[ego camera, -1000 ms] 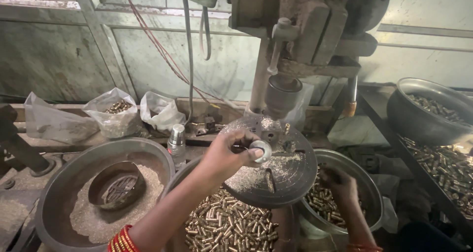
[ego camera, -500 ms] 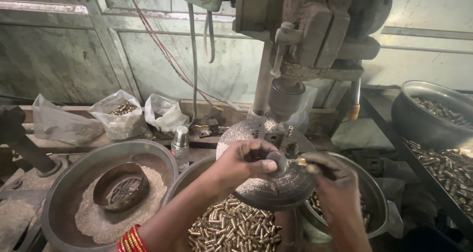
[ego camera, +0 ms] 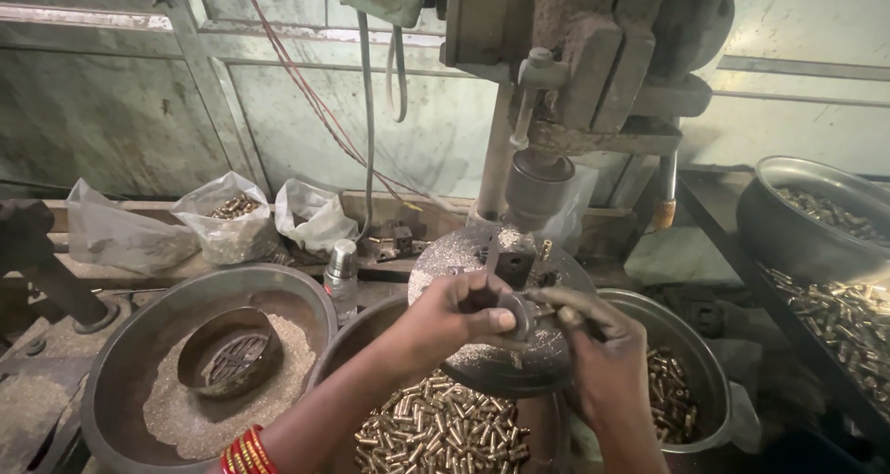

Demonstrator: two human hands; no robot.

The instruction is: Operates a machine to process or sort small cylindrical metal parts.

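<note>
My left hand grips a small round metal holder over the drill press's round table. My right hand pinches a small brass piece against the side of that holder. The drill chuck hangs just above and behind the hands. A basin of small brass pieces lies under my left forearm, which wears red bangles.
A second basin with brass pieces sits at right. A large bowl of metal filings holding a small dish stands at left. Plastic bags line the back ledge. A big pan and tray of brass pieces are far right.
My right hand rose from the right basin and came to the holder in my left hand with a small brass piece. The left hand drew the holder slightly toward me.
</note>
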